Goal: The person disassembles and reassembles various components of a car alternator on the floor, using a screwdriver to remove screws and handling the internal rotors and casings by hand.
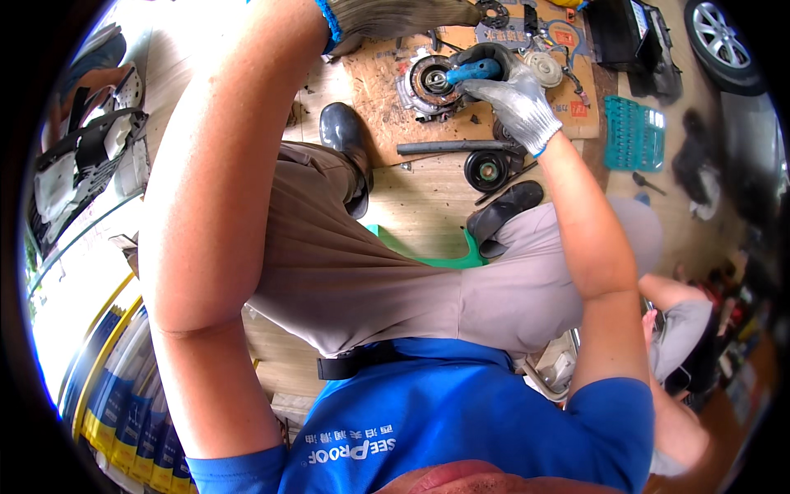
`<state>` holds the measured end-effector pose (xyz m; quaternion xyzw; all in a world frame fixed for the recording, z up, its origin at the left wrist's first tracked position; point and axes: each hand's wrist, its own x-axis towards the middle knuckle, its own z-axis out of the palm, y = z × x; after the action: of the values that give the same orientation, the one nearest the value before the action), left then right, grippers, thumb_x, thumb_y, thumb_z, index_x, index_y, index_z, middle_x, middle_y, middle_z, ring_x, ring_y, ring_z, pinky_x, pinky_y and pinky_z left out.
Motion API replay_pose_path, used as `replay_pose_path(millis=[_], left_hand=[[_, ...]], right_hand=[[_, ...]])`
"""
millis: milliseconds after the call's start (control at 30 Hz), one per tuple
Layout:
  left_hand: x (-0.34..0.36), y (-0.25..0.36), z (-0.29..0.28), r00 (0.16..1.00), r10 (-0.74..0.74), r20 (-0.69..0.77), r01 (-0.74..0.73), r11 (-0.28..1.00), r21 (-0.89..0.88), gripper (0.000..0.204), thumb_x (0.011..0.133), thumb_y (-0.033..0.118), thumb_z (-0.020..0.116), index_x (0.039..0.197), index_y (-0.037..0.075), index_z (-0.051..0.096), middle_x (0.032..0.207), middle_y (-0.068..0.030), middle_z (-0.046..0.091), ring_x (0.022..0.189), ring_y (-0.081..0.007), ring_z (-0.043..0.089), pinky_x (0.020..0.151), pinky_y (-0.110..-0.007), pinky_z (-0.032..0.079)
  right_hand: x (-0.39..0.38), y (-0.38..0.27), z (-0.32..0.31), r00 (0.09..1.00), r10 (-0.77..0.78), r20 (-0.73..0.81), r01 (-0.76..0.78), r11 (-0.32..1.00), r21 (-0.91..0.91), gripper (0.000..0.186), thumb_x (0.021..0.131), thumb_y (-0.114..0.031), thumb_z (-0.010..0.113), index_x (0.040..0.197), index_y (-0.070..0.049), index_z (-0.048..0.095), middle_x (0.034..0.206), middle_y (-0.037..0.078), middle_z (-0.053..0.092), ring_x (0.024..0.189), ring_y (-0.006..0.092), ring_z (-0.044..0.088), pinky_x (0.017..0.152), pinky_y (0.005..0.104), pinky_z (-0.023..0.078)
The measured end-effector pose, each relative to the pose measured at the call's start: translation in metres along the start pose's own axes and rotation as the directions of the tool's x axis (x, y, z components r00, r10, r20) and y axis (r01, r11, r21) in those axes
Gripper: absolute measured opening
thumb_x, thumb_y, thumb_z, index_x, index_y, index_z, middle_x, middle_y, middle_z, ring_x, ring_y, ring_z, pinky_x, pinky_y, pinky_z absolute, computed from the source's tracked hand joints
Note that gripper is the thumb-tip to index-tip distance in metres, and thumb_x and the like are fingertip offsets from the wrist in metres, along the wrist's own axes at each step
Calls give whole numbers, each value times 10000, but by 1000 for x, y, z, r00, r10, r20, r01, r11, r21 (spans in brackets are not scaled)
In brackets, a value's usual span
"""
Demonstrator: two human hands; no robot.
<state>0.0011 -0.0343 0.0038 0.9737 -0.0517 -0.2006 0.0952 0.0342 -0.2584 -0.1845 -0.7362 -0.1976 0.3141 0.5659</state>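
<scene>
My right hand [514, 95], in a grey-white knit glove, is closed around a blue-handled tool [473, 72]. Its end points at the middle of a round metal part with a ring-shaped face [429, 81], which lies on a cardboard sheet [378, 107]. Whether the tip touches the part's centre I cannot tell. At the upper edge is my left hand [403, 16], in a dark, soiled glove with a blue cuff. Its visible fingers stretch toward a dark round part [493, 13]; the frame cuts off the rest of the hand.
A black pulley [487, 170] and a dark rod [453, 148] lie nearest my feet. Beyond my right hand sits a pale disc [543, 69]. A teal tool case [634, 133], a black box [617, 33] and a car wheel [724, 41] are to the right. Below me is a green stool [453, 262].
</scene>
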Motion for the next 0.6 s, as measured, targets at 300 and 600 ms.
replay_pose_path(millis=[300, 600], left_hand=[[3, -3, -7, 996, -55, 72, 58, 997, -47, 655, 994, 532, 479, 1387, 26, 615, 1174, -240, 724, 1048, -342, 717, 942, -447, 545], [6, 1, -2, 998, -28, 59, 35, 993, -116, 667, 984, 545, 501, 1450, 73, 575, 1286, -224, 694, 1181, -352, 676, 1054, -443, 506]], right_hand=[[-23, 1, -14, 990, -5, -143, 80, 850, 521, 343, 867, 134, 642, 1164, -31, 601, 1156, 126, 705, 968, 188, 738, 806, 250, 592], [-23, -28, -14, 989, -120, 82, 133, 975, -178, 264, 847, -16, 728, 1109, -32, 697, 1066, 66, 728, 989, 132, 661, 926, 285, 533]])
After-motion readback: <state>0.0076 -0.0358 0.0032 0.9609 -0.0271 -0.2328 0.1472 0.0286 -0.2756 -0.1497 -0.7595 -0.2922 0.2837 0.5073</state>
